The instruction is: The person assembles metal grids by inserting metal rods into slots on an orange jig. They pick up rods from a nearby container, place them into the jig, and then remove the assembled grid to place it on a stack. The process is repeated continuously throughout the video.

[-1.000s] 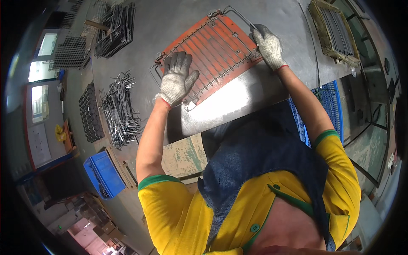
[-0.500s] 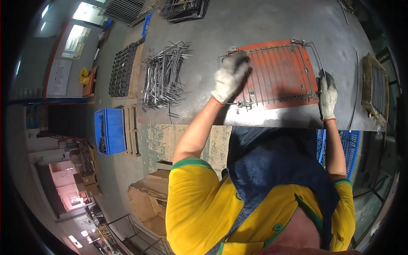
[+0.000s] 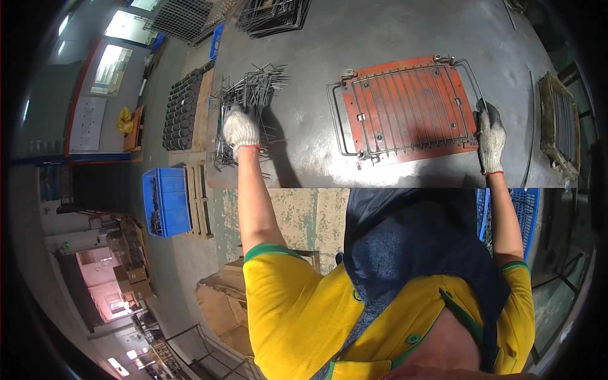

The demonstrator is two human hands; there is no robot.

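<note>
A red metal jig plate [image 3: 415,140] lies on the grey metal table, with a wire rack [image 3: 405,104] of parallel rods set over it. Bent wire loops stick out past its left and right ends. My right hand [image 3: 491,136], in a white and grey work glove, closes round the right wire loop [image 3: 472,79] at the plate's near right corner. My left hand [image 3: 241,128], gloved too, is over the heap of bent metal rods [image 3: 256,88] at the table's left. Its fingers point away into the rods and are mostly hidden, so their grip does not show.
At the far left of the table sits a stack of wire frames [image 3: 272,18]. A wooden box of rods [image 3: 558,126] stands at the right edge, beside a long thin rod [image 3: 529,139]. On the floor at left are a blue bin [image 3: 171,199] and a cardboard box [image 3: 221,304].
My left hand has left the rack's left end and moved left to the rod heap, uncovering the left wire loop. My right hand stays at the right loop.
</note>
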